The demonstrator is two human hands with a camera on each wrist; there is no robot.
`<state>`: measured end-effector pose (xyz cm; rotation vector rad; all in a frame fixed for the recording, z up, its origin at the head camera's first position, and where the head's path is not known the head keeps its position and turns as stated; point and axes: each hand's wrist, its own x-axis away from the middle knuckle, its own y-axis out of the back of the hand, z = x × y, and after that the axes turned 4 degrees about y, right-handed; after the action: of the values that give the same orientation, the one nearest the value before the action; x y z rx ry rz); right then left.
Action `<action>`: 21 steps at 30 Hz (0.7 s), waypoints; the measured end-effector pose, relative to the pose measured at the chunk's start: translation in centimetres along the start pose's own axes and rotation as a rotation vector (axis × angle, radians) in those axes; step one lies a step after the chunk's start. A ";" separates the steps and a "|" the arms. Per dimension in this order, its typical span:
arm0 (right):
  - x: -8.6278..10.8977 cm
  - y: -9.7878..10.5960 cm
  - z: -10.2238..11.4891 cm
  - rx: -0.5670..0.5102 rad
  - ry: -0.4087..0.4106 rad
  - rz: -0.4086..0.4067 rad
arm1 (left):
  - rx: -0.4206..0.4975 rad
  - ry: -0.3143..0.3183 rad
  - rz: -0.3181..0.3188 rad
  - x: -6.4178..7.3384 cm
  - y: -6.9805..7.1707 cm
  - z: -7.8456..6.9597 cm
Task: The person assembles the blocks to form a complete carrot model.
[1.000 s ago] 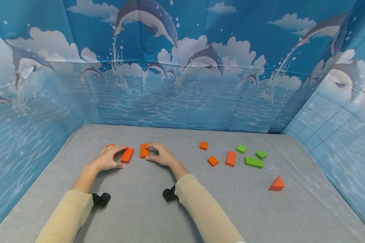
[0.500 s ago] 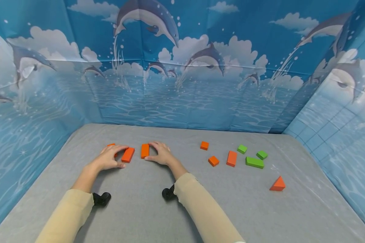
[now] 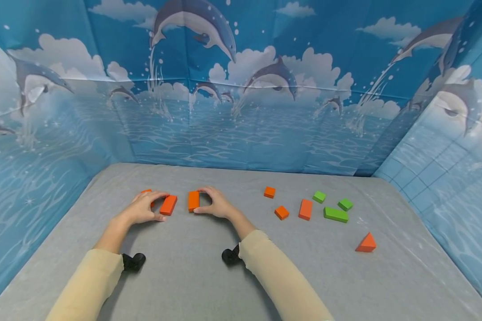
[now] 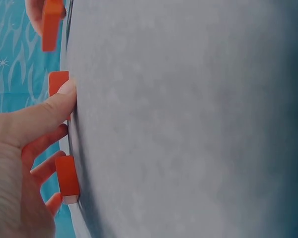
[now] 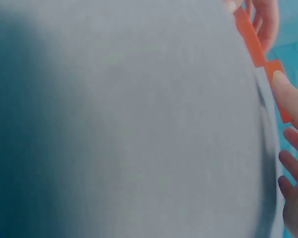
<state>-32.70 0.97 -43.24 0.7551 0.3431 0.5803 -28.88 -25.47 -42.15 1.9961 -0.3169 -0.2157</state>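
Note:
My left hand [image 3: 141, 208] pinches a flat orange rectangular block [image 3: 168, 205] lengthwise, its thumb at the near end and fingertips at the far end. Partly hidden behind that hand is another orange block [image 3: 146, 191]; the left wrist view shows an orange block [image 4: 67, 176] beside the lower fingers. To the right, my right hand [image 3: 217, 204] pinches a second rectangular orange block [image 3: 193, 201] between thumb and fingers. A small gap separates the two pinched blocks in the head view. Whether the right one touches the table is hard to tell.
Right of the hands on the grey table [image 3: 193, 276] lie small orange blocks [image 3: 269, 192], an orange rectangular block [image 3: 305, 209], several green blocks [image 3: 335, 214] and an orange triangular block [image 3: 366, 243]. A dolphin-printed curtain [image 3: 241, 111] stands behind the table and along both sides.
My right hand has shifted slightly right and toward me with its orange block, which now shows more of its near face. The left hand and the other blocks look still.

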 end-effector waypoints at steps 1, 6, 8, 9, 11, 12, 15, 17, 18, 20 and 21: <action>0.3 0.3 -0.1 -0.027 0.014 -0.004 | -0.002 -0.002 0.002 0.0 0.0 0.0; 2.7 2.2 -1.0 -0.099 0.048 0.001 | -0.010 -0.002 0.009 0.2 0.1 0.0; 3.9 2.9 -1.5 -0.118 0.049 -0.002 | -0.011 -0.003 0.010 0.3 0.2 -0.1; 4.5 3.3 -1.8 -0.126 0.051 -0.007 | -0.011 -0.004 0.010 0.3 0.2 -0.2; 5.9 4.0 -2.3 -0.143 0.037 -0.015 | -0.015 -0.011 0.006 0.4 0.3 -0.3; 6.6 4.3 -2.6 -0.151 0.029 -0.020 | -0.019 -0.014 0.003 0.4 0.3 -0.3; 8.6 5.2 -3.3 -0.167 -0.009 -0.038 | -0.028 -0.029 -0.008 0.3 0.4 -0.4; 9.9 5.6 -3.6 -0.174 -0.040 -0.047 | -0.029 -0.033 -0.014 0.2 0.3 -0.4; 10.5 5.7 -3.7 -0.172 -0.044 -0.053 | -0.033 -0.035 -0.017 0.2 0.3 -0.3; 11.6 6.0 -3.9 -0.166 -0.058 -0.059 | -0.038 -0.041 -0.019 0.1 0.2 -0.2; 12.1 6.0 -4.0 -0.165 -0.060 -0.061 | -0.040 -0.040 -0.020 0.0 0.1 -0.2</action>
<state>-27.30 13.95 -42.64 0.6001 0.2585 0.5208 -28.81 -25.37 -41.94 1.9579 -0.3165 -0.2730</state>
